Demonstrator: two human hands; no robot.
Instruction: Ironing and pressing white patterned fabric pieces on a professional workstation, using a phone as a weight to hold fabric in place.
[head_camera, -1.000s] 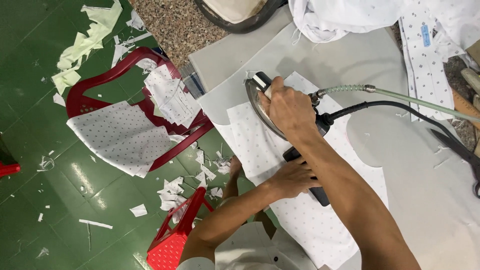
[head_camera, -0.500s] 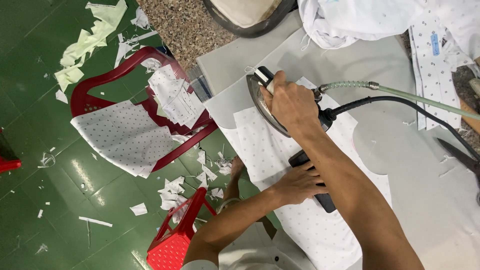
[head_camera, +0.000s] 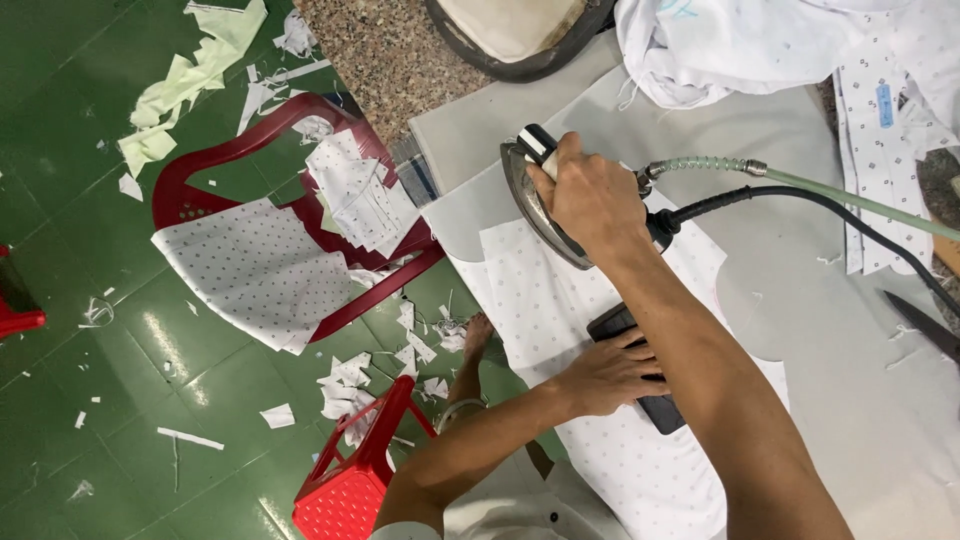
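Bright, even light — floor (head_camera: 120, 400) glare, sharp.

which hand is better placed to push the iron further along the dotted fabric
Right: the right hand already grips the grey steam iron on the white dotted fabric; the left hand is pressing a flat black block.

Irons: one, a steam iron (head_camera: 535, 205)
Hands: two, the right hand (head_camera: 590, 195) and the left hand (head_camera: 610, 375)
Red plastic chairs: one (head_camera: 215, 170)
Red plastic stools: one (head_camera: 350, 485), plus a red edge at the left border
Hoses and cords on the iron: two, a clear hose (head_camera: 800, 180) and a black cord (head_camera: 800, 195)
Dark flat blocks: one (head_camera: 655, 405)
Scissors: one (head_camera: 920, 325)
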